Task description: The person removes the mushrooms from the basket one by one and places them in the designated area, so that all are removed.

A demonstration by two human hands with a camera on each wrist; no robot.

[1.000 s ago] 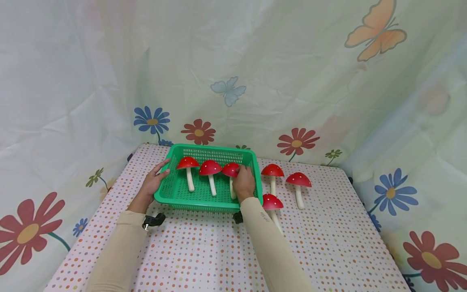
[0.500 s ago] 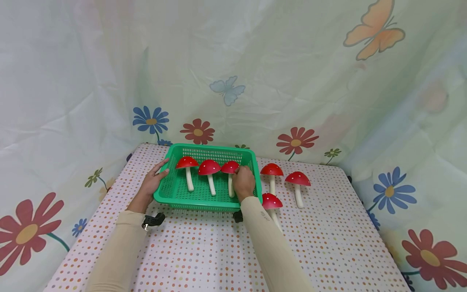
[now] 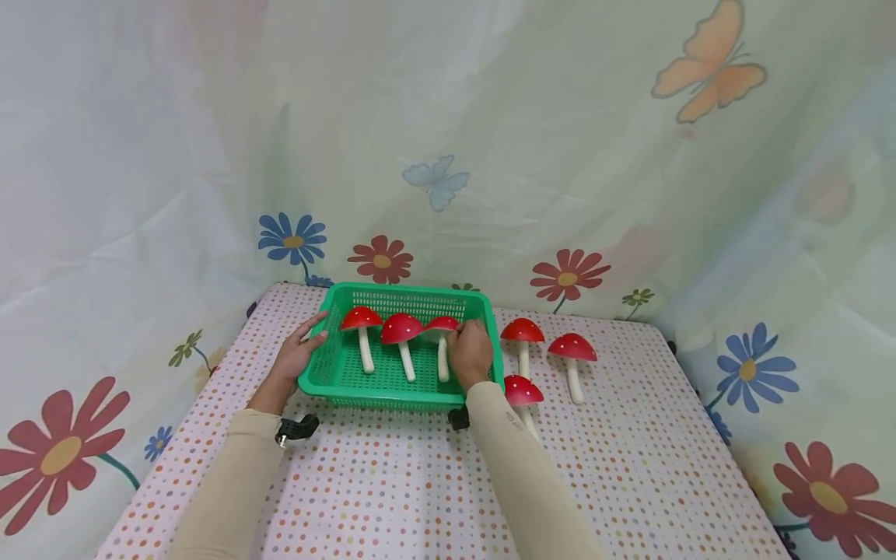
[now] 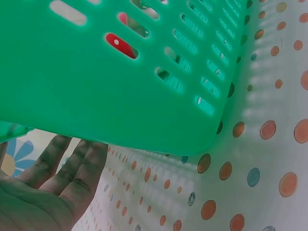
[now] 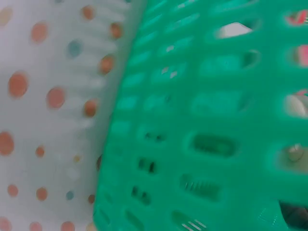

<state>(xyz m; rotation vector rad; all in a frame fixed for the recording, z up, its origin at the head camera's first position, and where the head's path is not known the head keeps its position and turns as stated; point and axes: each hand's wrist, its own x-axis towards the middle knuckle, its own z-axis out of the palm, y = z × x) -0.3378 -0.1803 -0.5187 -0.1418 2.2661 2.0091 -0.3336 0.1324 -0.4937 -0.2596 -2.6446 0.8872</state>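
A green basket (image 3: 385, 399) stands on the dotted table with three red-capped mushrooms in it: one at the left (image 3: 361, 317), one in the middle (image 3: 402, 329) and one at the right (image 3: 443, 362). My right hand (image 3: 470, 354) reaches over the basket's right part, its fingers curled at the cap of the right mushroom, partly hiding it. At the basket's left wall, my left hand (image 3: 290, 362) rests with fingers extended; the left wrist view shows those fingers (image 4: 79, 175) against the green wall (image 4: 96, 96). The right wrist view is filled mostly by the perforated basket wall (image 5: 183, 115).
Outside the basket, to its right, lie three more mushrooms: one near its corner (image 3: 523, 330), one farther right (image 3: 572, 347) and one lower (image 3: 522, 390), partly behind my right sleeve. A floral curtain (image 3: 490, 225) hangs around the dotted table (image 3: 392, 482).
The right mushroom's cap has tilted slightly beside my right hand. The middle mushroom leans a little more. My left hand stays at the basket wall, and the whole view has shifted slightly.
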